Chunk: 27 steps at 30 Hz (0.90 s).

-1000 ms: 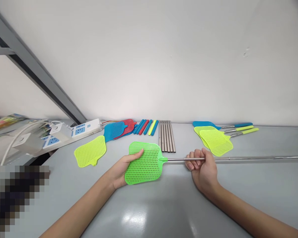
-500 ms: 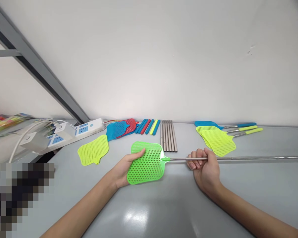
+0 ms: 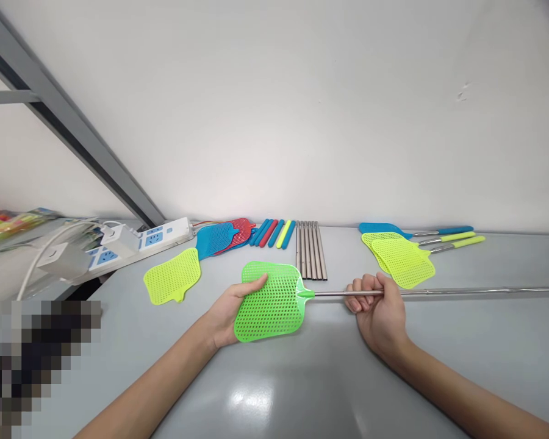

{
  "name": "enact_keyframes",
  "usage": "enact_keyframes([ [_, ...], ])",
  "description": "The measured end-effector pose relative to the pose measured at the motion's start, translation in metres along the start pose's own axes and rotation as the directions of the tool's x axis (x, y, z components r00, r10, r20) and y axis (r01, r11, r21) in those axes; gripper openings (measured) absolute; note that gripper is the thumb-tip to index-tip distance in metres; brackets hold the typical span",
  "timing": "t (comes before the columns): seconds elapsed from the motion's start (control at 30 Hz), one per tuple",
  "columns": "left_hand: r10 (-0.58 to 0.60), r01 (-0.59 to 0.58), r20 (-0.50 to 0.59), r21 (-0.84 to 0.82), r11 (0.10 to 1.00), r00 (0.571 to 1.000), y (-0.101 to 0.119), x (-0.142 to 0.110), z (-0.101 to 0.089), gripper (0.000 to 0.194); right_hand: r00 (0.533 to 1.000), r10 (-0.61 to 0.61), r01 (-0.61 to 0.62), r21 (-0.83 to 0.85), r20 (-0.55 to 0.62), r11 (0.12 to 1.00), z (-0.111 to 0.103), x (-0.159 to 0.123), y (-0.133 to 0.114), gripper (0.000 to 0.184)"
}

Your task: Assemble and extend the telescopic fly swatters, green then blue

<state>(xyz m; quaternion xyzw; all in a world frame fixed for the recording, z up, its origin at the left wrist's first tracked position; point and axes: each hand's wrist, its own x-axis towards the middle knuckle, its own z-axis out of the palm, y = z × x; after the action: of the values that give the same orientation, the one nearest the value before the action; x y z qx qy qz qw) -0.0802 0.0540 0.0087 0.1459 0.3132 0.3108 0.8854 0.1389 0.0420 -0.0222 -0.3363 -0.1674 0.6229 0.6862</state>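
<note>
My left hand (image 3: pixel 229 311) grips the left edge of a green fly swatter head (image 3: pixel 271 300), thumb on top of the mesh. A long extended metal rod (image 3: pixel 462 291) runs from the head's neck off to the right. My right hand (image 3: pixel 379 308) is closed in a fist around that rod, a short way right of the head. Head and rod sit just above the grey table (image 3: pixel 302 378).
A loose yellow-green swatter head (image 3: pixel 172 276) lies left of my hands. Behind are blue and red heads (image 3: pixel 222 236), coloured handle grips (image 3: pixel 272 233), several metal rods (image 3: pixel 310 250), finished swatters (image 3: pixel 407 247) at right, and power strips (image 3: pixel 132 239) at left.
The swatter and both hands have barely shifted; the camera view moved slightly. Both grips are unchanged.
</note>
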Motion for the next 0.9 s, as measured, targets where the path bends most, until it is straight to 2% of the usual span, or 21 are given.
enact_keyframes([
  [0.9, 0.016, -0.016, 0.021, -0.007, 1.0, 1.0, -0.0011, 0.0008, 0.0002, 0.038, 1.0, 0.016, -0.016, -0.017, 0.0, 1.0, -0.0008, -0.0017, 0.0, 0.042],
])
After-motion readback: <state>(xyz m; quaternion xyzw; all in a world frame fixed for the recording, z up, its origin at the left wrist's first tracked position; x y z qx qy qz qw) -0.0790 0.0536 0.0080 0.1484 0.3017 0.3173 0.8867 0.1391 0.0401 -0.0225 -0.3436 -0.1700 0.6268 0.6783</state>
